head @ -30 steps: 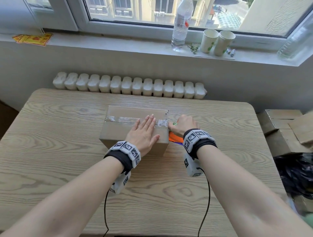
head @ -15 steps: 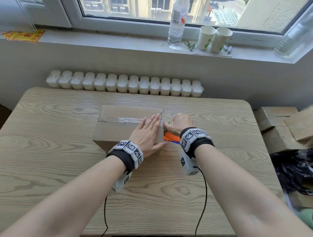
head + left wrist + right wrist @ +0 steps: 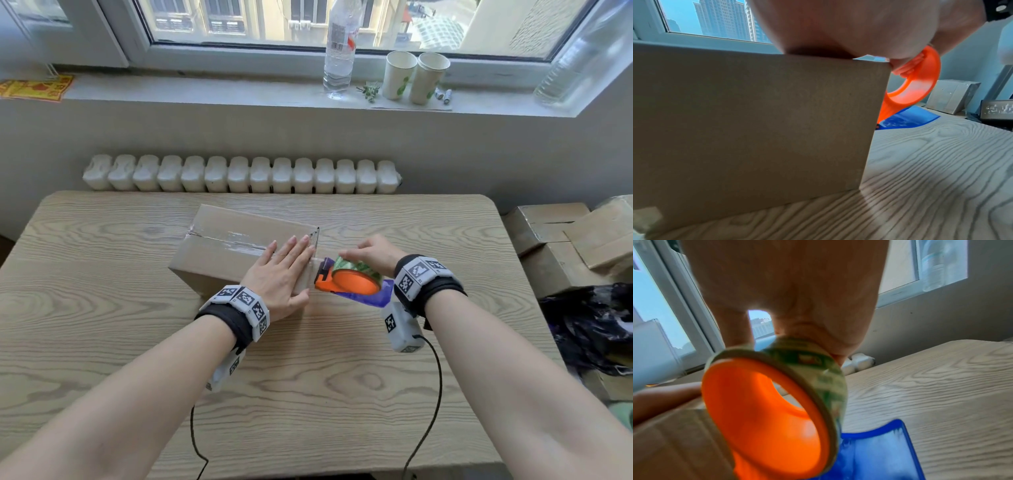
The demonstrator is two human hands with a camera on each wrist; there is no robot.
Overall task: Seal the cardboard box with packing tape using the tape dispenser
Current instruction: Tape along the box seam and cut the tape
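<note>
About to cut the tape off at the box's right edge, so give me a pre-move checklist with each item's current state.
1. Left hand flat on the cardboard box, steadying it: ok.
2. Right hand grips the tape dispenser over the roll: ok.
3. Dispenser off the box's right end, above the table: ok.
4. Packing tape laid along the top seam: ok.
5. Tape pressed down over the right edge: cannot tell, the fingers cover it.
6. Cutter blade against the tape: cannot tell.
</note>
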